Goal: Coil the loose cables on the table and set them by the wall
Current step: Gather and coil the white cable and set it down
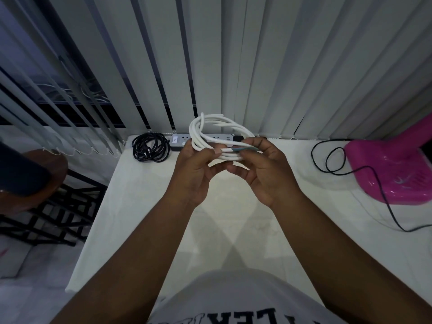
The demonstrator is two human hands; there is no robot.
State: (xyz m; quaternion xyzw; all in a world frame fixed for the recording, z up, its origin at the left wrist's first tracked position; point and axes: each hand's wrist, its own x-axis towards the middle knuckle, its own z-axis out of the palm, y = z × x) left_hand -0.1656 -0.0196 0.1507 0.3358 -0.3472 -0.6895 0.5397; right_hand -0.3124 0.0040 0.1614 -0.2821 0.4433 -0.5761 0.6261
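Held above the white marble-look tabletop (145,206), between both hands: a thick white round cable wound into a loose coil of several loops (211,134). Gripped on its left side by the left hand (195,169), thumb on top and fingers (218,166) curled beneath the strands. Pinched on its right side by the right hand (261,169), fingers closed around the bundle near a bare end with thin greenish wires sticking out (245,149). Raised clear of the surface, in front of the far edge and the pale vertical window blinds (268,66).

Laid at the far edge by the blinds, to the left: a thin black power cord already coiled, plug in the middle (150,147). Just beside it, partly hidden behind the white coil: a dark grey power strip with white sockets (178,140). Seen on the right of the tabletop: a glossy pink plastic appliance base (392,169), with a thin black loose wire (336,160) curling in loops near it and trailing off toward the right edge. Off the tabletop at left: a round brown wooden stool with a black metal frame (46,178). At the bottom of the view: a white shirt with dark lettering (233,305).
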